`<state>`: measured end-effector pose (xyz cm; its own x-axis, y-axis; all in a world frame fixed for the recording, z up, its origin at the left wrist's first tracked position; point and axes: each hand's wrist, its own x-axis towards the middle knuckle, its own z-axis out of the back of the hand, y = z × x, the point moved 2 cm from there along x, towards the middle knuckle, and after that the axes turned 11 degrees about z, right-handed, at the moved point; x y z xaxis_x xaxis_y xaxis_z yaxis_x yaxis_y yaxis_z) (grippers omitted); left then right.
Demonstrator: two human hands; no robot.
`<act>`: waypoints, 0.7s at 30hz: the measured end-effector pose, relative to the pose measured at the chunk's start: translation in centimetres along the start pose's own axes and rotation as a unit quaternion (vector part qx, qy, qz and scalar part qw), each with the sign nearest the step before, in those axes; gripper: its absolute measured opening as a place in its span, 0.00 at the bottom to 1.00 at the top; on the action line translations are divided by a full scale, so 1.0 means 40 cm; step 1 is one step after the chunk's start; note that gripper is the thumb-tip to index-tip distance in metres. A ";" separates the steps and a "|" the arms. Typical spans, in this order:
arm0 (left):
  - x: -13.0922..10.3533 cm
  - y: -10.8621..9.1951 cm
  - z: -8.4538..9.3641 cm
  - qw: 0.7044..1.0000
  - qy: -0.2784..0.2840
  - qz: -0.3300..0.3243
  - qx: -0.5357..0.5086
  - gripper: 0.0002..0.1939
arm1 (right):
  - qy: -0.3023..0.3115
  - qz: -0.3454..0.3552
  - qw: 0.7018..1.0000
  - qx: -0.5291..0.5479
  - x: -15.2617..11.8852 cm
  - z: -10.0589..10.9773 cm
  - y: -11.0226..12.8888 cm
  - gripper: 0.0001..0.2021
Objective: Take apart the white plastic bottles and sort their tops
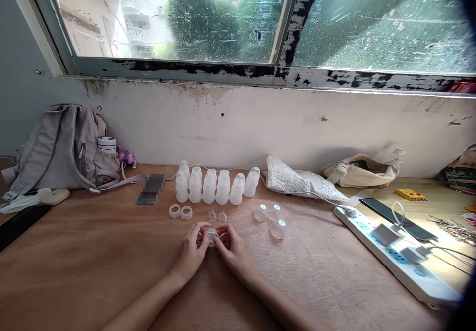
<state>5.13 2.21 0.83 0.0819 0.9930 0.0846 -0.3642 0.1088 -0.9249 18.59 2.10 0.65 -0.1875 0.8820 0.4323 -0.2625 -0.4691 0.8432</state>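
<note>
Between the fingertips of both hands is a small whitish, see-through bottle ring (210,236), low over the wooden table. My left hand (196,246) pinches its left side, and my right hand (229,244) pinches the right. Whether a teat sits inside it is too small to tell. Just beyond my fingers lie two clear bottle teats (222,217). Two white rings (186,213) rest to their left. Three clear caps (277,230) are on the right. Behind all these stand several frosted small bottles (222,188), mostly in a row, with clear domed tops.
A grey backpack (63,147) and a pixelated flat object (150,189) are at the left. On the right lie a white padded packet (305,179), a cream pouch (362,170), a phone (397,219) and a power strip (394,256) with plugged-in chargers. A wall closes off the back.
</note>
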 end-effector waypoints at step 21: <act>-0.005 -0.004 0.002 1.000 0.001 -0.002 0.028 0.07 | -0.012 0.018 0.999 -0.031 0.000 0.003 0.014 0.10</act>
<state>5.10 2.00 0.98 0.0846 0.9926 0.0874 -0.4146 0.1148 -0.9027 18.56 1.85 1.16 -0.1755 0.8647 0.4706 -0.3149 -0.5022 0.8054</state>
